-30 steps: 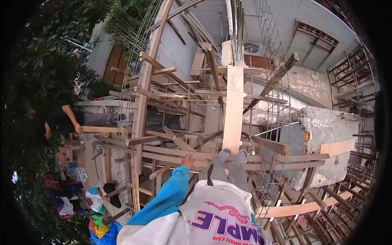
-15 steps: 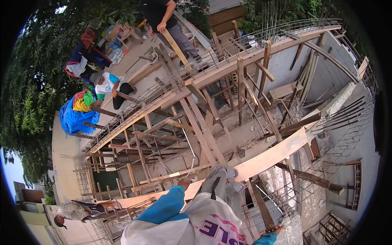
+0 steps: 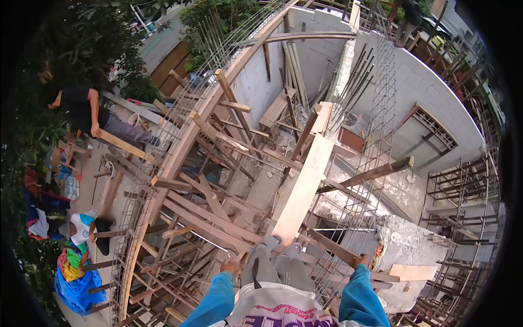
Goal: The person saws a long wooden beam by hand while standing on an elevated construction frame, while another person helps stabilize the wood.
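Two bare hands: left hand (image 3: 230, 266) and right hand (image 3: 359, 262), well apart, with the grey-trousered legs (image 3: 268, 265) between them.
Left fingers: look loosely curled, nothing visible in them — whether they hold anything cannot be told.
Right fingers: at the outer end of a dark beam (image 3: 334, 247); clenched on it or merely laid over it, cannot tell.
Dark beam: ahead and leftward from the right fingers, its long axis slanting from beside the feet (image 3: 294, 249) out to that hand.
Nearer hand: the right — the left is across the legs from it.
Pale plank (image 3: 304, 188): ahead, between the hands; long axis runs away from the feet, leaning right.
Brown beams (image 3: 201, 223): ahead and left of the left hand, slanting toward the feet.
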A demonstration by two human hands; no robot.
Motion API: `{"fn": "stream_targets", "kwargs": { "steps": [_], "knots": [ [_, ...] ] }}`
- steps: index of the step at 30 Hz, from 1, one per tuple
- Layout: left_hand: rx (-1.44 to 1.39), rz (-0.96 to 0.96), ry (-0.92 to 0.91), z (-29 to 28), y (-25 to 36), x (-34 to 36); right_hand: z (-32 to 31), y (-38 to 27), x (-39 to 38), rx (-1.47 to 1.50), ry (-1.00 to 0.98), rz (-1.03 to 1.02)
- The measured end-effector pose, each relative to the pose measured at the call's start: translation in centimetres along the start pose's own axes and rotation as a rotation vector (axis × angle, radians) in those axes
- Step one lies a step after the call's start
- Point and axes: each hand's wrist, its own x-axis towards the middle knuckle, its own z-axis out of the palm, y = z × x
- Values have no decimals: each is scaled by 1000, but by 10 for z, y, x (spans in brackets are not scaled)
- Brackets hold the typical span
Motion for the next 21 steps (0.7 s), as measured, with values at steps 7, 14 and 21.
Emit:
{"fn": "stream_targets", "kwargs": {
  "steps": [7, 14, 21],
  "knots": [
    [252, 214, -21, -31, 67, 84, -9, -29, -42, 105, 43, 45],
    [430, 451, -61, 8, 131, 86, -24, -58, -53, 34, -3, 232],
    [569, 370, -255, 96, 152, 29, -43, -78, -57, -7, -133, 370]
  ]
}}
